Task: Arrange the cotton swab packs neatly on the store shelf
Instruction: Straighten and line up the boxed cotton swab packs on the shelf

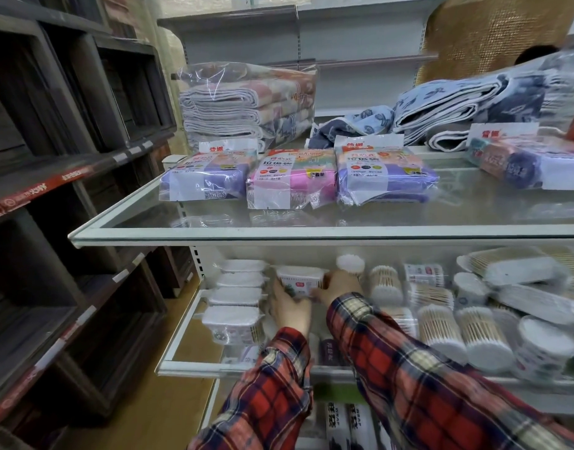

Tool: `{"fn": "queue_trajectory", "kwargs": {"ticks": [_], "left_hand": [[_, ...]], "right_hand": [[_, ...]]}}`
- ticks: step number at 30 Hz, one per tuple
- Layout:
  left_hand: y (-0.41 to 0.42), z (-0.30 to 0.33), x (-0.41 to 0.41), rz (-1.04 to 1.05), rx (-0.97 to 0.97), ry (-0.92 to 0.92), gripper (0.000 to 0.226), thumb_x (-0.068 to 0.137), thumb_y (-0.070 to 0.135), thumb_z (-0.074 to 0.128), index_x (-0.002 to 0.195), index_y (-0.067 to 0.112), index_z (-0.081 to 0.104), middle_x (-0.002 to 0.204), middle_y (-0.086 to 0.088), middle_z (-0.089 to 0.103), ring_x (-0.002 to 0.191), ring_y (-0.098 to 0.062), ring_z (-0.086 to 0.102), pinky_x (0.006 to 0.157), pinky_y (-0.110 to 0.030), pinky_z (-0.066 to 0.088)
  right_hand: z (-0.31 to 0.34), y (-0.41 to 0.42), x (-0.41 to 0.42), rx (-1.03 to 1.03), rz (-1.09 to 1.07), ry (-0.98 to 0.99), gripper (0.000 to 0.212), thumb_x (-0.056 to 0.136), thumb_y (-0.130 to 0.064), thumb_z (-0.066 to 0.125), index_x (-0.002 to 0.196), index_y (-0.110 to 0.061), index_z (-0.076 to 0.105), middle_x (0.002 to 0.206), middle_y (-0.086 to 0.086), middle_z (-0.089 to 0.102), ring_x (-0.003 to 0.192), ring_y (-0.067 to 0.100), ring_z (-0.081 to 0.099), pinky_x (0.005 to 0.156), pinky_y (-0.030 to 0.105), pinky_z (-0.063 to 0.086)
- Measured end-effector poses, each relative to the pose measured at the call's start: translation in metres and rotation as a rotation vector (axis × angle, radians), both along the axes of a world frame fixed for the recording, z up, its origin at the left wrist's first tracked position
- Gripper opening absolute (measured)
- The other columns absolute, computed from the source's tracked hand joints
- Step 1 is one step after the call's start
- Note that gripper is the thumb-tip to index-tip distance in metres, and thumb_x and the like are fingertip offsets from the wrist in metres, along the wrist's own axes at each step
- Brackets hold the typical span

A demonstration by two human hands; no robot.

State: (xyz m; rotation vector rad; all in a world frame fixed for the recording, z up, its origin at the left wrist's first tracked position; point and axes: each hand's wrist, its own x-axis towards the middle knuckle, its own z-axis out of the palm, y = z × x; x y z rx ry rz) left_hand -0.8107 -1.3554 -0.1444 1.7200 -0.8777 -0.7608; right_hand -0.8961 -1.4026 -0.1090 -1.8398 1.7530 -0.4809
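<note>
Head view: both hands deep under the glass shelf (214,233), left hand (290,305) and right hand (339,287) curled round the ends of one cotton swab pack (300,280), held level at the back of the lower shelf (188,323). Gripped from both sides, probably to keep it square while lining it up beside the column of packs (237,297) at far left. Jumbled round tubs and bundles (467,323) to the right, likely waiting their turn. Bin-bag packs (292,178) and folded towels (243,105) above, apart from the job.
</note>
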Motion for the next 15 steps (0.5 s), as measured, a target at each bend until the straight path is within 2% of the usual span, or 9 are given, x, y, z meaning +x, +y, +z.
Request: {"fn": "queue_trajectory", "kwargs": {"ticks": [3,7,10,15], "left_hand": [[-0.007,-0.01,0.005,0.002,-0.025,0.03,0.099,0.073,0.005,0.052,0.151,0.038,0.0,0.155,-0.005,0.03,0.139,-0.029,0.035,0.112,-0.049,0.034],[0.003,0.016,0.004,-0.014,-0.042,0.103,0.084,0.083,-0.006,0.052,0.152,0.022,0.014,0.145,-0.007,0.042,0.13,-0.027,0.045,0.11,-0.041,0.038],[-0.003,0.015,0.007,0.01,-0.02,0.103,0.074,0.085,-0.003,0.053,0.15,0.016,0.023,0.141,-0.01,0.049,0.128,-0.028,0.048,0.106,-0.033,0.037],[-0.009,0.009,0.013,0.02,0.065,0.133,0.067,0.088,0.003,0.056,0.146,0.013,0.027,0.137,-0.014,0.052,0.123,-0.03,0.052,0.096,-0.029,0.038]], "right_hand": [[-0.009,-0.007,0.006,0.033,0.007,0.007,0.033,0.087,-0.02,0.064,0.118,-0.008,0.062,0.12,0.01,0.065,0.109,0.027,0.061,0.095,0.031,0.048],[-0.021,-0.01,0.008,0.05,-0.024,-0.122,0.036,0.089,-0.019,0.059,0.124,-0.016,0.058,0.125,0.007,0.062,0.115,0.025,0.058,0.098,0.029,0.041],[-0.025,-0.012,0.013,0.043,-0.006,-0.155,0.037,0.09,-0.022,0.055,0.127,-0.018,0.056,0.128,0.005,0.06,0.117,0.023,0.057,0.098,0.026,0.038],[-0.026,-0.017,0.019,0.082,0.01,-0.194,0.043,0.086,-0.021,0.056,0.129,-0.019,0.052,0.129,0.005,0.059,0.119,0.024,0.055,0.101,0.029,0.039]]}}
